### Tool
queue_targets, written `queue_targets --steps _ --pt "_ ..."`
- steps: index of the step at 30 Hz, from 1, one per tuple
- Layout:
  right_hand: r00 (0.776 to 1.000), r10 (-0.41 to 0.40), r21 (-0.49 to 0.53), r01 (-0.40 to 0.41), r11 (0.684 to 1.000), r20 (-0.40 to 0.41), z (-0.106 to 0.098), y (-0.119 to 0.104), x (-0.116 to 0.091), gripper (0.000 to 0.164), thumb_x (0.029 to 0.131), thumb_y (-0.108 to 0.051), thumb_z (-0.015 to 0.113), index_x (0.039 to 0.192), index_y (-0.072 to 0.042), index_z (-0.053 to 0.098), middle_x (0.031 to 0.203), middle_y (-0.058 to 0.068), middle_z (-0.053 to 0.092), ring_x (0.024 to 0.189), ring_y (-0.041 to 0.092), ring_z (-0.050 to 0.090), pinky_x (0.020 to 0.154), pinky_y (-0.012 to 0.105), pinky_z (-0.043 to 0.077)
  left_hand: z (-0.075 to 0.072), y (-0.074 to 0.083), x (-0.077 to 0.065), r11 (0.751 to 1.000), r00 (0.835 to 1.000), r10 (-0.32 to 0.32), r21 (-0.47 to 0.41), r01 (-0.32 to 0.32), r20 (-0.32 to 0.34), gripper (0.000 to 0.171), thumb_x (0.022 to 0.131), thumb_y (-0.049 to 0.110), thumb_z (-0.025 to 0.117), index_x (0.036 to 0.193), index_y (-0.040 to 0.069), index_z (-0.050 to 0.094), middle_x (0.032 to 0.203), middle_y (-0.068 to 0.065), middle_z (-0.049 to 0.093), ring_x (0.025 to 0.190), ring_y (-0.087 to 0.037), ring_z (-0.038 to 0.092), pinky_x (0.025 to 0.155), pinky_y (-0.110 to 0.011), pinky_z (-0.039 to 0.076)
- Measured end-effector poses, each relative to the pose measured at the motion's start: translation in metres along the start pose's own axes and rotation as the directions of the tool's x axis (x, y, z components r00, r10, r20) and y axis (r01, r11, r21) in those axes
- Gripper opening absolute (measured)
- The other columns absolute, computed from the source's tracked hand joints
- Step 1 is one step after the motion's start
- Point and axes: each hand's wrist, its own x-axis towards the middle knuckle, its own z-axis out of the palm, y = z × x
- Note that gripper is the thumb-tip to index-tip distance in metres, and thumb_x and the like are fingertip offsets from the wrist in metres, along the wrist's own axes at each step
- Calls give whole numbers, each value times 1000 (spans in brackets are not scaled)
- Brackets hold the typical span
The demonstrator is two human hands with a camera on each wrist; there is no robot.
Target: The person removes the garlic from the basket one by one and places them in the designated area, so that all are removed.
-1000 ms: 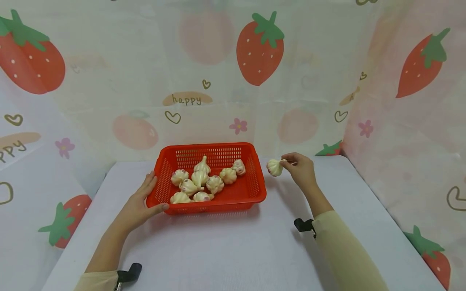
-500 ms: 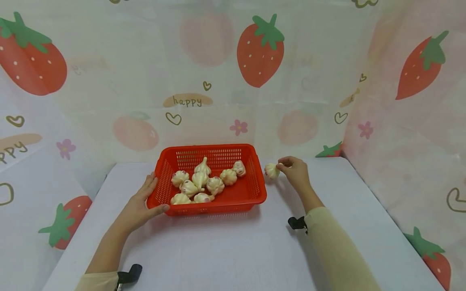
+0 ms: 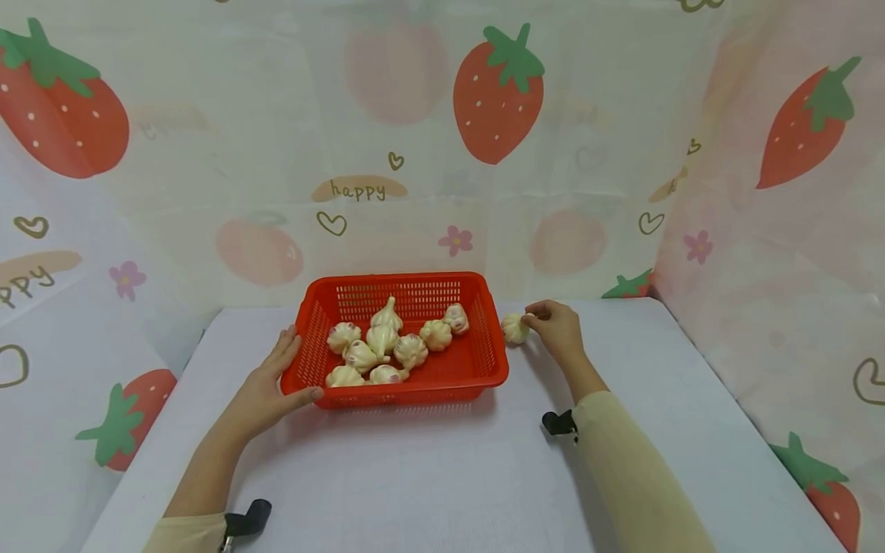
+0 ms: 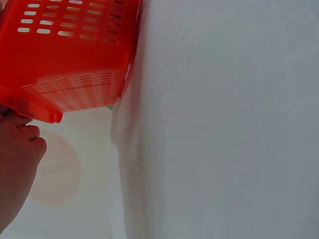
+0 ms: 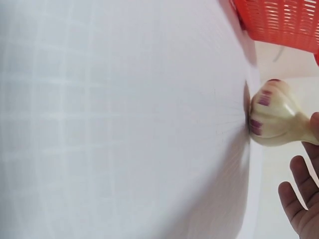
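Observation:
A red plastic basket [image 3: 415, 395] with slotted walls holds several garlic bulbs [image 3: 411, 351]. My left hand [image 3: 263, 395] rests against its left front corner, fingers along the left side and thumb by the front rim. Part of that hand shows below the rim in the left wrist view. To the right of the basket, my right hand [image 3: 558, 334] pinches another garlic bulb [image 5: 274, 114] by its stem. This bulb has purple patches, and its rounded base is right at the white tabletop. In the right wrist view, the other fingers [image 5: 290, 196] are spread away from it.
A white cloth covers the table [image 3: 429, 476]. Behind it and at both sides hang pale sheets printed with strawberries [image 3: 499, 100], hearts and flowers. A black wrist camera mount [image 3: 247, 518] sits by each sleeve.
My right hand has moved left and down with the garlic bulb, bringing it close to the basket and down to the tabletop. The left hand and basket have stayed put.

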Motion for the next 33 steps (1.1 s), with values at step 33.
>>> queue_targets --steps 33 --pt "994 -105 -27 105 994 16 -1 -6 -4 35 90 -19 79 122 -5 71 120 14 73 111 35 65 94 49 54 -1 2 0 1000 1000 -12 -3 12 5 120 79 66 76 166 16 10 173 -10 2 158 -40 9 106 -70 40"
